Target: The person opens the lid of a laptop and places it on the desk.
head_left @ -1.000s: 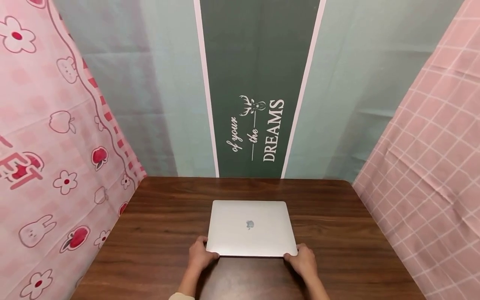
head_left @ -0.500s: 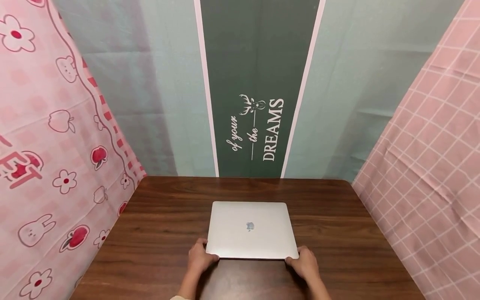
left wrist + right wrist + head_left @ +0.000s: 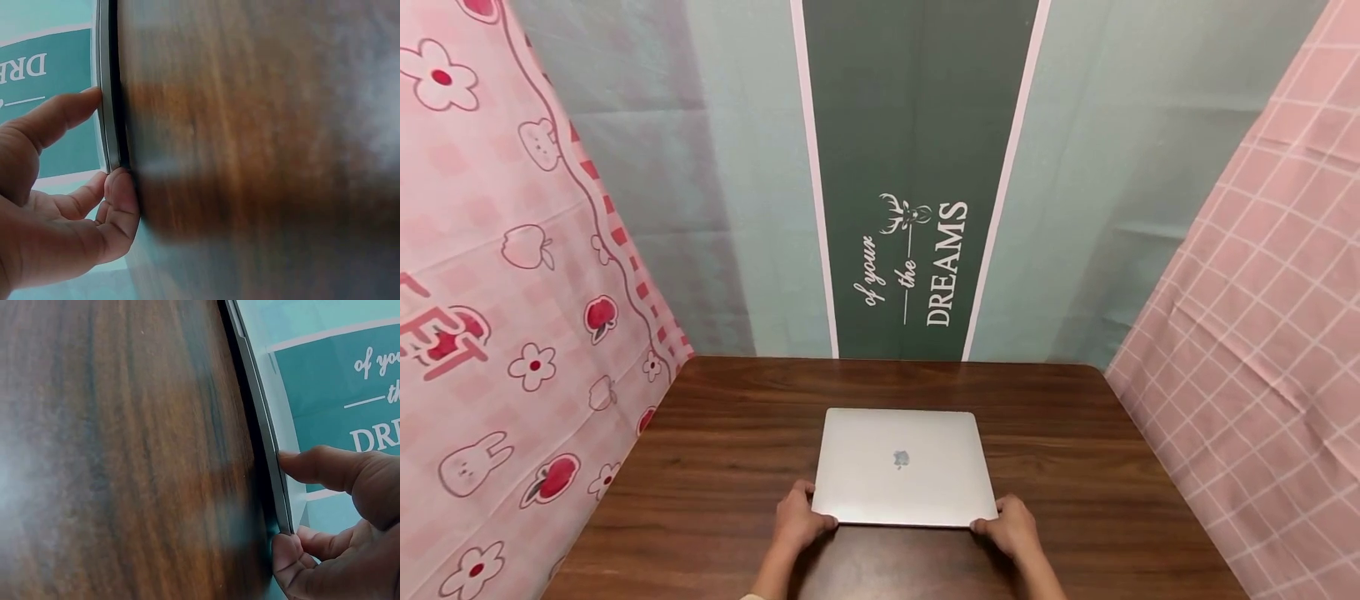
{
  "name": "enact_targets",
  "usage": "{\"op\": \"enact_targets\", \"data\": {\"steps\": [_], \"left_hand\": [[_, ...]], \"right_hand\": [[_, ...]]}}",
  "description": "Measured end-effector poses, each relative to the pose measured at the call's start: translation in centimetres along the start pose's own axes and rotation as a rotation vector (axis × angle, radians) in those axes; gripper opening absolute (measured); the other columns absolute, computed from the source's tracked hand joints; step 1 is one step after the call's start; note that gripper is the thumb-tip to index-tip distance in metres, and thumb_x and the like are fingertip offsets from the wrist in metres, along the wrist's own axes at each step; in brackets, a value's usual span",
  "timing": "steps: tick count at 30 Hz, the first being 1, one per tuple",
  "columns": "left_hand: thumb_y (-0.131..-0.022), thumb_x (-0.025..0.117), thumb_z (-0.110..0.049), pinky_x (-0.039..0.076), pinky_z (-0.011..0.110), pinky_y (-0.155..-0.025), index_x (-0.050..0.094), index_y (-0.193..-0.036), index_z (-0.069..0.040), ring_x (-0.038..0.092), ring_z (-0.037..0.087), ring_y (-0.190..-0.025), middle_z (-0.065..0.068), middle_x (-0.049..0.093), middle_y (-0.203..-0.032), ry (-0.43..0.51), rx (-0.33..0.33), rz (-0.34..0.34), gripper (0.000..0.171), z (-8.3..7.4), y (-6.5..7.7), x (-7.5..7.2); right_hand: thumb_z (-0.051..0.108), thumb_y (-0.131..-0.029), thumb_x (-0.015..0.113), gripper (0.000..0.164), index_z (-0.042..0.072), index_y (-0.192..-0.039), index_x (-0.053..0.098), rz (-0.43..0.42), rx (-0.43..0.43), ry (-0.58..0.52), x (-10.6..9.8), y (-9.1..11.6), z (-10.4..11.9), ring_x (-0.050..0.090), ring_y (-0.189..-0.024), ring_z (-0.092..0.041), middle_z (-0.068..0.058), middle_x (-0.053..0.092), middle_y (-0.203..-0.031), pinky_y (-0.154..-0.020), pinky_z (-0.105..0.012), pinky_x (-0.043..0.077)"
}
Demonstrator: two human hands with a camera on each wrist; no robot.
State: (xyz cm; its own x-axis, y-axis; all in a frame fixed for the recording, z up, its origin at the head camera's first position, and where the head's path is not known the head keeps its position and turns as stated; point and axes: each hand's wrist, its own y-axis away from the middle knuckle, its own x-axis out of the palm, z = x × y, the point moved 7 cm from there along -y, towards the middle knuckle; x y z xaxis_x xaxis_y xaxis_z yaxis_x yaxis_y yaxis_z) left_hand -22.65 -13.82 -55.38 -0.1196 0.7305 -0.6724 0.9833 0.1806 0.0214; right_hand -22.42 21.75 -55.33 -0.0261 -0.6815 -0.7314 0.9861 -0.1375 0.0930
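A closed silver laptop (image 3: 880, 467) with an apple logo lies on the brown wooden table, its long edge facing me. My left hand (image 3: 800, 518) grips the near left corner, thumb at the front edge. In the left wrist view, the fingers of that left hand (image 3: 62, 219) curl in at the corner, close to the table surface. At the near right corner, my right hand (image 3: 1011, 527) holds the laptop the same way. The right wrist view shows the thumb of the right hand (image 3: 350, 531) against the laptop's thin edge (image 3: 265, 425) and the other fingers bent at its corner.
The wooden table (image 3: 700, 500) extends around the laptop on every side. Behind it hangs a green curtain (image 3: 917, 100) with white lettering. Pink patterned cloths stand close on the left (image 3: 550, 333) and the right (image 3: 1262, 333).
The laptop has slid slightly toward me, with both hands keeping their hold on its near corners. The head view has shifted a little.
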Motion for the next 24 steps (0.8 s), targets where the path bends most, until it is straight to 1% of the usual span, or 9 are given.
{"op": "enact_targets", "data": {"steps": [4, 8, 13, 17, 24], "left_hand": [[-0.051, 0.087, -0.009, 0.046, 0.047, -0.07, 0.055, -0.098, 0.004, 0.058, 0.038, -0.082, 0.02, 0.062, -0.086, -0.013, 0.007, 0.015, 0.059, -0.1, 0.5, 0.1], [-0.05, 0.087, -0.01, 0.046, 0.047, -0.071, 0.055, -0.098, 0.003, 0.058, 0.038, -0.082, 0.02, 0.062, -0.086, -0.014, 0.005, 0.006, 0.059, -0.1, 1.0, 0.2], [-0.049, 0.085, -0.009, 0.047, 0.046, -0.069, 0.055, -0.098, 0.003, 0.058, 0.038, -0.078, 0.02, 0.062, -0.085, -0.001, 0.023, -0.006, 0.059, -0.1, 1.4, 0.2], [-0.049, 0.082, -0.007, 0.047, 0.045, -0.068, 0.055, -0.099, 0.003, 0.058, 0.035, -0.077, 0.019, 0.063, -0.084, 0.022, 0.028, -0.001, 0.058, 0.0, 1.3, 0.1], [-0.05, 0.081, -0.005, 0.046, 0.043, -0.066, 0.054, -0.098, 0.002, 0.056, 0.032, -0.075, 0.017, 0.062, -0.083, 0.028, 0.034, 0.037, 0.056, 0.0, 1.3, 0.0]], "right_hand": [[0.014, -0.06, 0.083, 0.037, -0.008, -0.078, 0.059, 0.005, 0.01, 0.014, 0.0, 0.4, -0.3, 0.053, -0.071, -0.028, -0.009, 0.054, -0.074, -0.068, -0.043, 0.045], [0.014, -0.061, 0.082, 0.039, -0.009, -0.081, 0.059, 0.006, 0.011, 0.022, 0.0, 0.7, -0.5, 0.054, -0.072, -0.029, -0.01, 0.056, -0.074, -0.069, -0.044, 0.044], [0.015, -0.061, 0.082, 0.041, -0.01, -0.083, 0.058, -0.002, 0.003, 0.027, 0.0, 0.8, -0.7, 0.055, -0.075, -0.031, -0.012, 0.057, -0.075, -0.071, -0.046, 0.044], [0.015, -0.061, 0.082, 0.041, -0.01, -0.083, 0.058, -0.004, -0.004, 0.026, 0.1, 0.9, -0.7, 0.055, -0.076, -0.033, -0.013, 0.057, -0.077, -0.071, -0.047, 0.044], [0.016, -0.059, 0.082, 0.041, -0.009, -0.083, 0.059, -0.02, -0.015, 0.035, -0.3, 1.2, -0.6, 0.056, -0.074, -0.031, -0.011, 0.059, -0.075, -0.07, -0.046, 0.045]]}}
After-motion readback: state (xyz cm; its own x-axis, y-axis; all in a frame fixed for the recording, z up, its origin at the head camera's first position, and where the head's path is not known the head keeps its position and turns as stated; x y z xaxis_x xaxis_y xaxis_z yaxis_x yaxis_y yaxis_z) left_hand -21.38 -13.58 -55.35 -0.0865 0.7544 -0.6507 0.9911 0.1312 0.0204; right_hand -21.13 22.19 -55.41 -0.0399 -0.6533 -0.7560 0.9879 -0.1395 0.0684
